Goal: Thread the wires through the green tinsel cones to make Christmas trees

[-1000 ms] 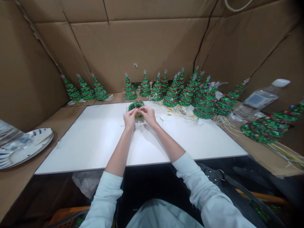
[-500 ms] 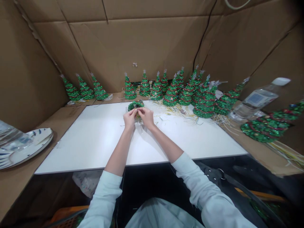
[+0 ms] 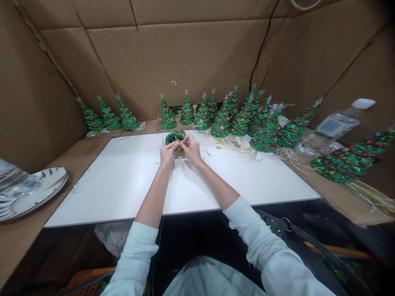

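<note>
A small green tinsel tree (image 3: 172, 136) lies on its side at the back middle of the white board (image 3: 123, 181), its open base facing me. Thin wires or strands stick out of the base. My left hand (image 3: 168, 153) pinches some of these strands at the base's lower edge. Close beside it, my right hand (image 3: 191, 149) has its thumb and fingertips drawn together at the same strands. The fingertips of both hands nearly meet. Exactly which strand each hand holds is too small to tell.
Several finished-looking green trees (image 3: 221, 123) stand along the back and right, with cut strands (image 3: 226, 142) scattered before them. Three more trees (image 3: 109, 116) stand at back left. A water bottle (image 3: 331, 125) leans at right; a plate (image 3: 46, 189) with a bottle sits left.
My right hand has tilted, its knuckles raised a little higher, while its fingertips stay near the strands. My left hand has hardly moved. The view has shifted slightly.
</note>
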Motion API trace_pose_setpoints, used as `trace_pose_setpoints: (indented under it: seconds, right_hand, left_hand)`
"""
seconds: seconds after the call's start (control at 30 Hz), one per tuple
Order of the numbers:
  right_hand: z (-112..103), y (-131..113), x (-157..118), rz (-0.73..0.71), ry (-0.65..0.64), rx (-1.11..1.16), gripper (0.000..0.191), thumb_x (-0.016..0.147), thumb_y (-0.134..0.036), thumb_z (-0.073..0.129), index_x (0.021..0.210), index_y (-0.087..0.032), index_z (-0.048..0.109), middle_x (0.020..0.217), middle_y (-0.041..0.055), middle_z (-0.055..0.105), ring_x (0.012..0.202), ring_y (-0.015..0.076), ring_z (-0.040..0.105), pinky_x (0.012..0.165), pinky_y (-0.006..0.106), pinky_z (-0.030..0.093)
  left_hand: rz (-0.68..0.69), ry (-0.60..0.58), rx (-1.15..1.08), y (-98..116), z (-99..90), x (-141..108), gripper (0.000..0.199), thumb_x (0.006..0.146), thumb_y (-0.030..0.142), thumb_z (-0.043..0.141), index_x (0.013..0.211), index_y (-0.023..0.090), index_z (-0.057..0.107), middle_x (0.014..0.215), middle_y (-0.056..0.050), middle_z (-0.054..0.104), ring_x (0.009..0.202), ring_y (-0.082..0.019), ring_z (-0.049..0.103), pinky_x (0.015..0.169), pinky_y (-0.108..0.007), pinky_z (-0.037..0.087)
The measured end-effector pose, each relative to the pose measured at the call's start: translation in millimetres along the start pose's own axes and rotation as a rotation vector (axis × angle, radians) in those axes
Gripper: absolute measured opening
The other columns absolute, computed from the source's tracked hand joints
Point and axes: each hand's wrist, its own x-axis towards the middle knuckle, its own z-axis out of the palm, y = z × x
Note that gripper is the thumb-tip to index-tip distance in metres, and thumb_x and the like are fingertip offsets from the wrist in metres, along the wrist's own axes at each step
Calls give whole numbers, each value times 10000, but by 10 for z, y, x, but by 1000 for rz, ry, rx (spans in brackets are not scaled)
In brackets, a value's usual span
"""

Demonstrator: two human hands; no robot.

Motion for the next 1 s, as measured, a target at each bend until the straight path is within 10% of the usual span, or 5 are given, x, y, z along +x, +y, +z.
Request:
trace_pose_setpoints:
  seconds: [0.53, 1.0]
  right_hand:
    - [-350, -46, -133, -372, -573, -326, 177, 741, -111, 519, 707, -204, 667, 817, 29, 622, 763, 143, 572, 724, 243, 424]
    - [-274, -40, -47, -273, -501, -213, 145, 755, -205, 538, 734, -219, 680, 825, 9, 657, 788, 142, 579, 751, 241, 432]
  left_hand:
    - [47, 21, 19, 68, 52, 46, 312, 522, 295, 773, 743, 88, 698, 729, -76, 670, 710, -146, 630, 746, -303, 491]
    - [210, -72, 269, 8, 23, 307, 202, 549, 294, 738, 692, 152, 721, 778, -66, 697, 812, -193, 598, 829, -339, 427]
